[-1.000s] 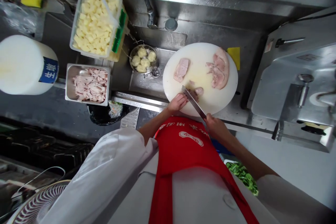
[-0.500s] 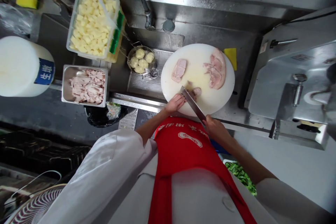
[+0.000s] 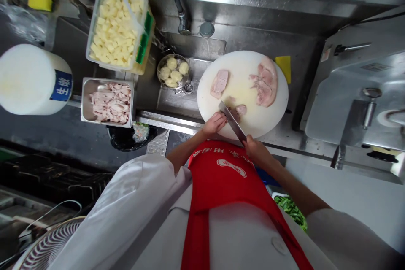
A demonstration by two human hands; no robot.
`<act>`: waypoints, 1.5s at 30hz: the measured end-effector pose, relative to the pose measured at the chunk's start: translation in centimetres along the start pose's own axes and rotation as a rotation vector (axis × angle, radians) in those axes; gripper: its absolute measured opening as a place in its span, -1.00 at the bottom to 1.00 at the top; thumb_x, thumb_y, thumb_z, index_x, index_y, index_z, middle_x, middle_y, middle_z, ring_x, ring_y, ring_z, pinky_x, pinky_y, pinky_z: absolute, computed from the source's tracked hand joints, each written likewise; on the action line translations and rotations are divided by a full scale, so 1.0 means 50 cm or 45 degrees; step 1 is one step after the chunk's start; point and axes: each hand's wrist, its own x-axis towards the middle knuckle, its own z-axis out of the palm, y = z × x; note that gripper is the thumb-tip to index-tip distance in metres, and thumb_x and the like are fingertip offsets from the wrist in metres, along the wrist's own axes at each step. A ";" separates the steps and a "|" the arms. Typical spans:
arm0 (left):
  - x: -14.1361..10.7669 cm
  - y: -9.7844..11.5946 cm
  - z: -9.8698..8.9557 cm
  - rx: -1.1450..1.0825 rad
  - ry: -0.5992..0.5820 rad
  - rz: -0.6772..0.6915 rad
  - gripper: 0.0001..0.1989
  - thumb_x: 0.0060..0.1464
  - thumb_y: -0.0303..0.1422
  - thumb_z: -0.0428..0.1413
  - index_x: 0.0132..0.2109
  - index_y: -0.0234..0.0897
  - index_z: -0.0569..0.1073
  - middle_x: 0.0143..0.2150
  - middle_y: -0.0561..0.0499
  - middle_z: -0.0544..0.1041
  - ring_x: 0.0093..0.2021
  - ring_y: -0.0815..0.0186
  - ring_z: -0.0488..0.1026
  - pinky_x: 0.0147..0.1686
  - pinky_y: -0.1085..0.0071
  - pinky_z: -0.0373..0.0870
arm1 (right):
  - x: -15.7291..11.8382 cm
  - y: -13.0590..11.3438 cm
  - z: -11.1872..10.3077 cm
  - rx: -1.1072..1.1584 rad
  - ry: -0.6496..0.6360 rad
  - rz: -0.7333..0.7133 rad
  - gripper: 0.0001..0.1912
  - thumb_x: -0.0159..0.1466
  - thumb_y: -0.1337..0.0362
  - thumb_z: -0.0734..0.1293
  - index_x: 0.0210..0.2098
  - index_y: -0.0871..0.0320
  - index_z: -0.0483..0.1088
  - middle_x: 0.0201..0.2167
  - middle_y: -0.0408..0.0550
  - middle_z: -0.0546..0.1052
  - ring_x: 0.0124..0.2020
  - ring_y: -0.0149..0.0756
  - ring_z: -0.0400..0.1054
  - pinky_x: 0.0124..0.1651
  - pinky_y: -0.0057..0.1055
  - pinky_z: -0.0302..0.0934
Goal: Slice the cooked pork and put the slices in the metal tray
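Observation:
My right hand is closed round the handle of a cleaver, whose blade slants up and left over the near part of a round white cutting board. Beside the blade's tip, my left hand has its fingers bent together at the board's near left edge, on a piece of meat mostly hidden by fingers and blade. Small cut meat pieces lie just right of the blade. Farther back on the board are a pale meat block at left and a larger slab of meat with skin at right.
Left of the board, a sink holds a pot of peeled potatoes. Beyond it stand a tub of diced potatoes, a steel pan of sliced meat and a white bucket. A metal machine occupies the right; a tap hangs behind.
The whole view has shifted slightly, so things appear a little farther right. My hands and the cleaver hold nearly the same place over the board.

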 end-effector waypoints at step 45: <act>-0.010 0.005 -0.005 0.085 -0.033 -0.060 -0.73 0.35 -0.31 -0.07 -0.05 -0.34 0.48 -0.12 -0.17 0.49 -0.05 0.22 0.43 0.00 0.18 0.47 | 0.042 -0.047 -0.043 -0.035 0.074 -0.008 -0.68 0.47 0.22 0.01 0.02 0.26 0.25 -0.21 0.24 0.56 -0.16 -0.08 0.50 -0.22 -0.36 0.14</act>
